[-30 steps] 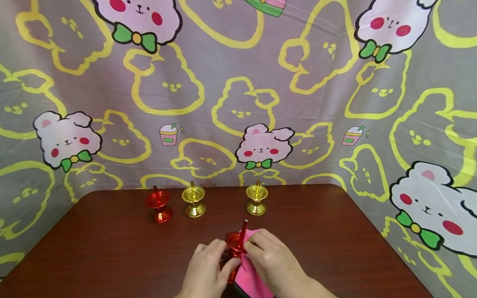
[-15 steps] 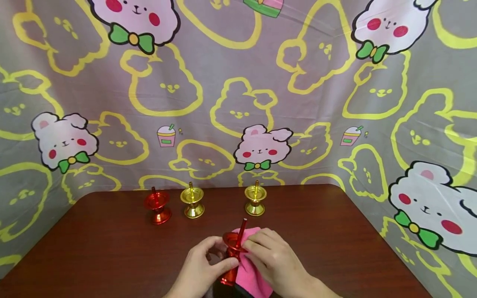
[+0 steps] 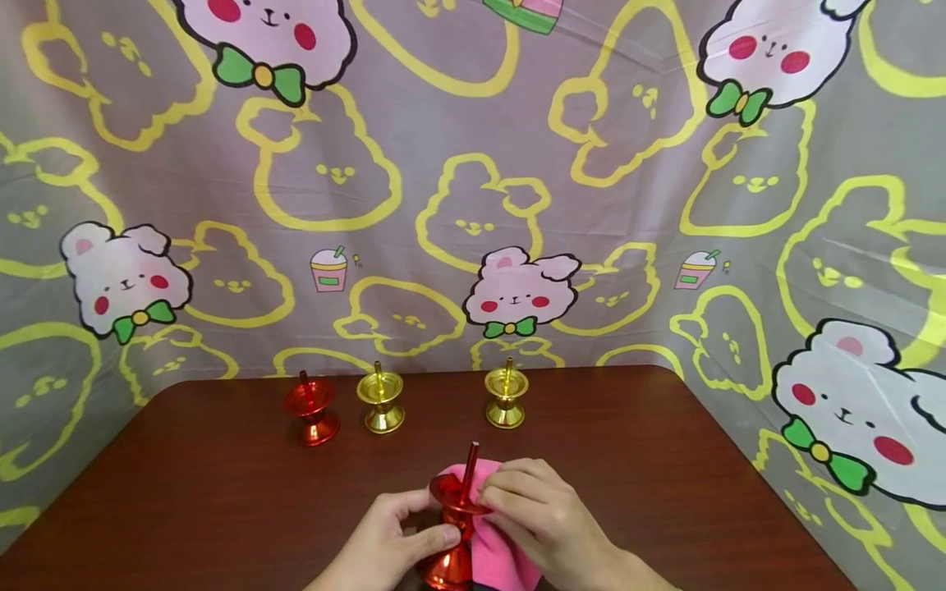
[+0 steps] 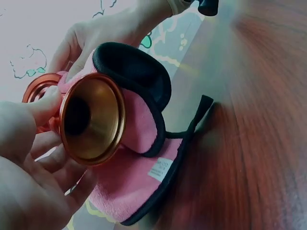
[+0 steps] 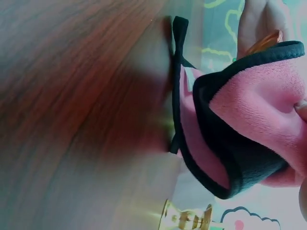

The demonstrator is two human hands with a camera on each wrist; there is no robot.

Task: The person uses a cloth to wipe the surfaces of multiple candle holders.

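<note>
Plush pink cloth, black-edged, is pinched in the fingers of the right hand against a metallic-looking red holder; the left hand curls its fingers round the holder's waist. Behind the wood-grained bench hangs a grey cartoon-printed curtain. The red holder, raised between both hands, tilts slightly, its flared base hollow.
</note>
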